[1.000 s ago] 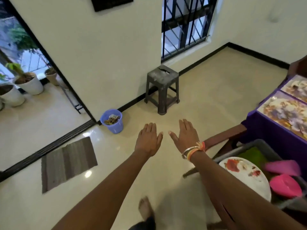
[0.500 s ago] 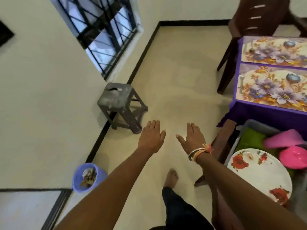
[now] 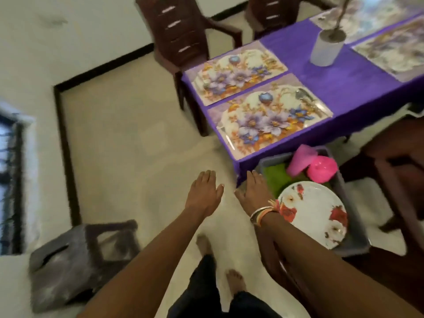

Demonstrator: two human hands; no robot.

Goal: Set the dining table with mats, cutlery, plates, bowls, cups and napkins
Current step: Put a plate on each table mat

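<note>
A: The hands?
B: Left hand (image 3: 204,191) and right hand (image 3: 254,191) are both flat, fingers (image 3: 207,177) straight, holding nothing.
A: The plate (image 3: 314,212)?
B: In the tub (image 3: 356,244) beside the table (image 3: 332,83), with pink cups (image 3: 322,169), probably. Mats (image 3: 270,120) lie on the table.

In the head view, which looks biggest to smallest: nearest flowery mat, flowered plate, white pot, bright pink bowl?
1. nearest flowery mat
2. flowered plate
3. white pot and bright pink bowl look about alike. The pot stands farther off, so I leave them unranked.
</note>
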